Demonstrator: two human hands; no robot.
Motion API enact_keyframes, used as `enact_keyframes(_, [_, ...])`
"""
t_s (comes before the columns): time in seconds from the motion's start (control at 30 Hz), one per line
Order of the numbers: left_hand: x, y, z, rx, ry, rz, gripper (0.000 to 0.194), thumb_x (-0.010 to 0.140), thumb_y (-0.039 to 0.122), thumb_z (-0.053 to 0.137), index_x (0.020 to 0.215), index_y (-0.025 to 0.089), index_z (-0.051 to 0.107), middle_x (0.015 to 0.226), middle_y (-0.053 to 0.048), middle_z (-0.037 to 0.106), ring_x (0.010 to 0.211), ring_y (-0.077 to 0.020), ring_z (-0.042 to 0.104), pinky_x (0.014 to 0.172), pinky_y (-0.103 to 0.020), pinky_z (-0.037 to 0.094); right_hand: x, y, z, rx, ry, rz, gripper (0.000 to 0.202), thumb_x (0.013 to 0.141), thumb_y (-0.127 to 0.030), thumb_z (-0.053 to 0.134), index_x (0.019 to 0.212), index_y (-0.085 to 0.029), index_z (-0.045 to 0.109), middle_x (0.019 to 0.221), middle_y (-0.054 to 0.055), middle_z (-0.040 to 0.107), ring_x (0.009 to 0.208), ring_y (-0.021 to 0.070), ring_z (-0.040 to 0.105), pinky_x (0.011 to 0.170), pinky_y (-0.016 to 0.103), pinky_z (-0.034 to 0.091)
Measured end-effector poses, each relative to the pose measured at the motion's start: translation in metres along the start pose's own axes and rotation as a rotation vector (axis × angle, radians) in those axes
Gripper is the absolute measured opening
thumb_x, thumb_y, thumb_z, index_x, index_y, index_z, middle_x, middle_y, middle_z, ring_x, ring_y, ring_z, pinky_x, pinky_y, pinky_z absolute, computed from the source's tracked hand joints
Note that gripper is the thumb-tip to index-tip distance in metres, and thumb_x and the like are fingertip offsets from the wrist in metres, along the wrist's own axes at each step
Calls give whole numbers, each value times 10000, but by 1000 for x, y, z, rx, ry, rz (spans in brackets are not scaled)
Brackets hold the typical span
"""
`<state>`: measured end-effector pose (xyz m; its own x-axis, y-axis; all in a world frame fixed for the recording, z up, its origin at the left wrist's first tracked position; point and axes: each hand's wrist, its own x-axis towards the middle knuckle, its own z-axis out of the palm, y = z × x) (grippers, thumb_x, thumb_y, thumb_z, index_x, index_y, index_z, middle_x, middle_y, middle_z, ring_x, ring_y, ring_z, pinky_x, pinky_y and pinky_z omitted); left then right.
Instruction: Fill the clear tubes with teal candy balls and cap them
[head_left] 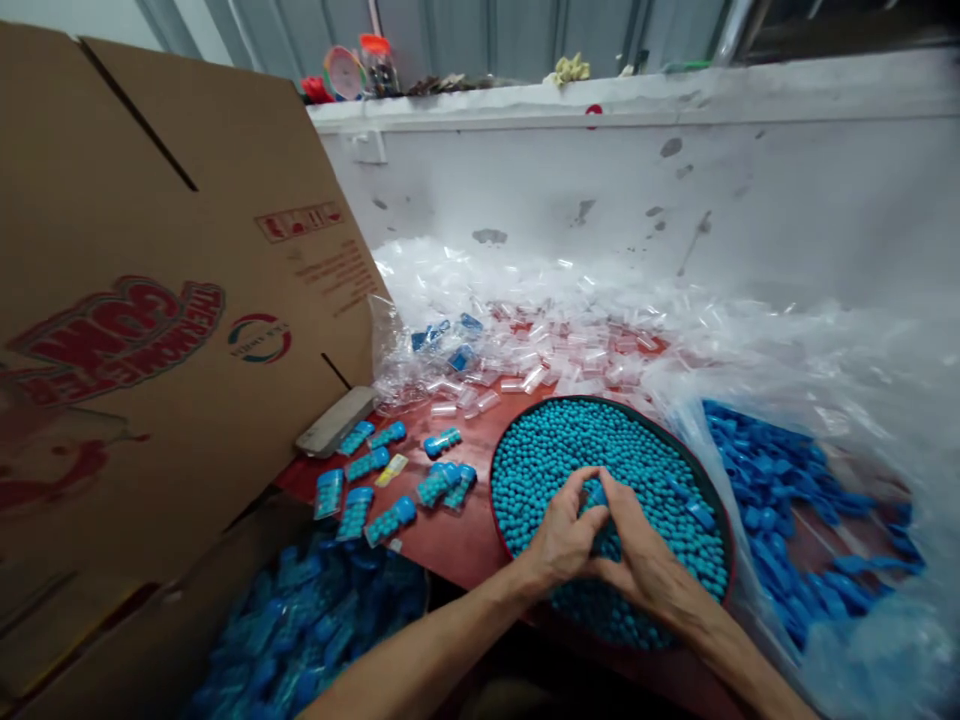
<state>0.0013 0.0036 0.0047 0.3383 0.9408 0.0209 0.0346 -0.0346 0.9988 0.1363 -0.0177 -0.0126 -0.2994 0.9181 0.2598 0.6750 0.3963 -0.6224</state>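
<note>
My left hand [564, 532] and my right hand [636, 535] meet above a round dark-rimmed tray full of small blue balls [559, 440]. Between their fingertips is what looks like a small tube of blue balls [595, 494], mostly hidden by the fingers. Both hands are closed on it. Blue caps [699, 512] lie on the balls at the tray's right side. Left of the tray, several filled tubes with blue caps [391, 520] are scattered on the red tabletop [472, 540].
Clear empty tubes [536, 375] are heaped behind the tray in plastic sheeting. A plastic bag of blue caps [772, 480] lies to the right. At left stands a large open cardboard box [172, 230]; many filled tubes [322, 620] lie below the table edge. A grey block [335, 422] rests beside the box.
</note>
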Motion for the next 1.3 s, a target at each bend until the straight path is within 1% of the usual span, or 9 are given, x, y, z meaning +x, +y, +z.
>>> enact_keyframes(0.2, [3,8,-2,-42,-109,-43,245,748,201,469,987,156,491,695,32,446,635,-90,407,628,-202,359,1,-15,7,-113,118,-12,813,636,-256,584,1314,-108,160,1123,172,458,998,276,510,774,392,472])
enact_keyframes(0.43, [-1,-3,7,100,6,11,104,774,211,436,853,174,492,690,29,451,663,-105,427,650,-208,371,-3,-19,15,-202,103,13,797,671,-314,557,1323,-106,149,1022,165,490,771,257,578,594,373,496])
enact_keyframes(0.53, [0,-3,4,124,15,65,122,785,212,415,877,180,489,784,5,504,761,-127,468,725,-229,386,-1,-22,15,-185,32,51,786,703,-253,525,1346,-165,80,1135,170,437,803,241,581,601,357,501])
enact_keyframes(0.6, [0,-2,-7,140,19,79,172,793,230,407,942,185,481,826,-3,523,772,-129,483,733,-239,395,2,-24,8,-166,-8,41,805,714,-264,534,1353,-210,46,1258,164,340,951,255,540,692,365,496])
enact_keyframes(0.7, [-1,-3,-44,260,132,51,249,797,284,411,1026,200,460,799,5,535,693,-122,491,668,-241,408,3,-17,-6,-163,25,83,759,745,-334,524,1353,-215,84,1300,145,304,1081,265,458,798,378,463])
enact_keyframes(0.87, [-7,-19,-125,685,452,44,304,802,309,390,1064,192,490,921,-38,578,827,-169,534,765,-305,413,-9,18,-17,-158,105,163,559,802,-318,440,1313,-185,256,1096,118,503,882,212,562,709,330,491])
enact_keyframes(1.0, [-7,-36,-149,1151,580,-8,362,814,270,349,1122,144,492,1093,-117,537,1045,-243,459,885,-392,347,-13,32,-13,-175,132,171,525,806,-321,432,1296,-196,292,1044,96,537,803,192,580,678,321,496])
enact_keyframes(1.17, [19,-59,-141,1508,376,37,423,826,234,307,1233,165,404,1305,-139,369,1243,-314,208,965,-527,158,-13,13,-9,-305,133,146,420,828,-276,403,1237,-185,375,1113,101,506,947,197,540,776,324,474])
enact_keyframes(1.3, [44,-64,-152,1596,225,-44,394,832,305,297,1153,157,472,1263,-161,395,1185,-373,246,875,-569,228,-5,18,-17,-498,8,170,347,848,-206,360,1187,-209,438,1113,91,505,951,172,536,766,270,463])
